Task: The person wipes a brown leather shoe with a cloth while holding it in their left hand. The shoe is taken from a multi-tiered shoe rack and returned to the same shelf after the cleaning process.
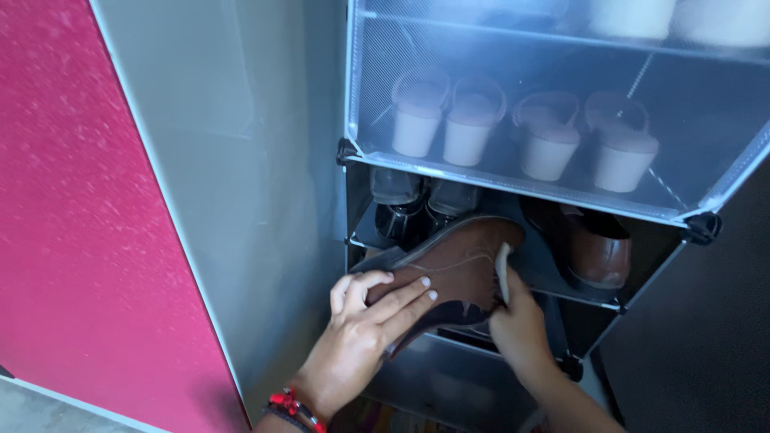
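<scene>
Brown leather shoe (457, 265) lies tilted at the open shelf front of a shoe cabinet (706, 226), clasped by the left hand (365, 321) over its side; the right hand (517, 321) pinches a pale cloth (503, 269) against it; behind sit its matching brown shoe (597, 248) and black shoes (417, 210); above, 4 white heeled shoes (521, 132).

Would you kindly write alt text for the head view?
Two hands hold a brown leather shoe before a shoe rack: left hand across it, right hand at its side. Its mate and black shoes sit behind.
</scene>
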